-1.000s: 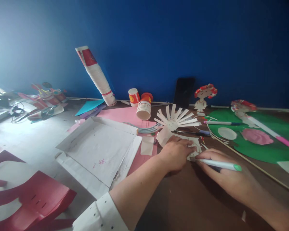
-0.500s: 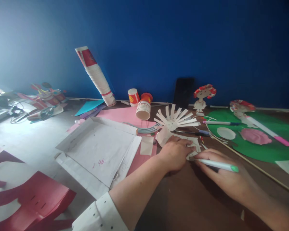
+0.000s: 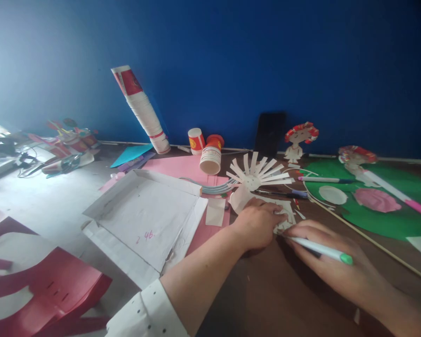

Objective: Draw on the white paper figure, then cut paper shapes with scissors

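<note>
Right hand [image 3: 331, 269] grips green-ended marker [image 3: 319, 247], slanting far-left to near-right; tip at paper piece [image 3: 281, 225] under left hand [image 3: 256, 225], whose grip is unclear.

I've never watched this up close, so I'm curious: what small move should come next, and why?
Probably a short stroke of the green-ended pen: the right hand holds it with its far end at the white paper, and the left hand seems to steady that paper.
</note>
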Available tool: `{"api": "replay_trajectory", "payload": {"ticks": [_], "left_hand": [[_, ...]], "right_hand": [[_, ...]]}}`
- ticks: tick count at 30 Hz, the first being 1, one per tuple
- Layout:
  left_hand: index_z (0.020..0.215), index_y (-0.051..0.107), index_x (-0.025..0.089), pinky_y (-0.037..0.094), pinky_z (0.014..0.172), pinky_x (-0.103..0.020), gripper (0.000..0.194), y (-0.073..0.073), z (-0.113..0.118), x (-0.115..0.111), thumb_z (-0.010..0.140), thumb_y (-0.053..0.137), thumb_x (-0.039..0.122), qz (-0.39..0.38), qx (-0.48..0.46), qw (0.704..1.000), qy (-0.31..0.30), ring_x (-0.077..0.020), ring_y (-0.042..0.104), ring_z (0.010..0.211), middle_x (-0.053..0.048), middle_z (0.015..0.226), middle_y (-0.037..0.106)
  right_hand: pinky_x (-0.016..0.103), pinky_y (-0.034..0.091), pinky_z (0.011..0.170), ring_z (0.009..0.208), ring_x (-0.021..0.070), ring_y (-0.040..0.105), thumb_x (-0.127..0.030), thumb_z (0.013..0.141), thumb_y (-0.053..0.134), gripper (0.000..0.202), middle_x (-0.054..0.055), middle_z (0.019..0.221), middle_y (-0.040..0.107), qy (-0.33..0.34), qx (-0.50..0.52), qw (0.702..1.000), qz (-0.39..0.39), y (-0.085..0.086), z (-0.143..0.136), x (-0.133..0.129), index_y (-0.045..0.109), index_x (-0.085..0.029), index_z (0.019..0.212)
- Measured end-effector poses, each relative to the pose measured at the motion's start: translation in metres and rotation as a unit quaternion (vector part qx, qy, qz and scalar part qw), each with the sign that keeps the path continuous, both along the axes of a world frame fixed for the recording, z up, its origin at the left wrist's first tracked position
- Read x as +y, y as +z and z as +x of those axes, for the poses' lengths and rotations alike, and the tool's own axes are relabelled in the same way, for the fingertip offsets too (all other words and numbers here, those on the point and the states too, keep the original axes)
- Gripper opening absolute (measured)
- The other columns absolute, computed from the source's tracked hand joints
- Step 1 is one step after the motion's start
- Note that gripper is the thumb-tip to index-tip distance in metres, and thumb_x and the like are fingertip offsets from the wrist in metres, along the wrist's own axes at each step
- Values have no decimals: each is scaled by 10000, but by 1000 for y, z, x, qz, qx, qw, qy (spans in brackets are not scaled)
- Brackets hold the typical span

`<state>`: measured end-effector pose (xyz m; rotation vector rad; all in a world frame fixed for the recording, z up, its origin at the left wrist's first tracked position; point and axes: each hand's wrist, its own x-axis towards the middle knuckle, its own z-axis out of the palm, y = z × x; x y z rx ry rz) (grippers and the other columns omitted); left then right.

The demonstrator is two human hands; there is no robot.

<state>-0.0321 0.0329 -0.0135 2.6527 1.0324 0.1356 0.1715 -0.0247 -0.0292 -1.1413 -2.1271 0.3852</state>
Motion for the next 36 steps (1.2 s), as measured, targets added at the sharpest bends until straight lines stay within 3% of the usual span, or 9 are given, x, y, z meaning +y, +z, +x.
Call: {"api": "replay_trajectory", "payload": {"ticks": [7, 28, 36], "left_hand": [[1404, 679, 224, 442, 1174, -398, 480, -2, 0, 1, 950, 560, 120, 2, -6, 1000, 0, -259, 588, 1370, -53, 1548, 608], [1421, 675, 201, 426, 1196, -407, 467, -1, 1, 0, 968, 577, 144, -19, -4, 1000, 5, -274, 569, 1388, -68, 1565, 592], [1375, 700, 207, 442, 1174, -387, 415, -2, 0, 1, 989, 555, 162, -8, -7, 1000, 0, -261, 567, 1398, -60, 1552, 604]], "right_hand": [[284, 623, 777, 845, 223, 797, -287, 956, 661, 97, 23, 972, 806, -42, -17, 999, 30, 1, 3, -2, 755, -305, 975], [276, 628, 844, 888, 211, 801, -220, 956, 676, 169, 7, 1018, 812, -8, -3, 999, 41, -7, 1, 1, 764, -324, 1056], [325, 640, 828, 872, 227, 796, -302, 962, 654, 128, 30, 993, 814, -19, -8, 1000, 9, -5, -1, 5, 775, -298, 1005]]}}
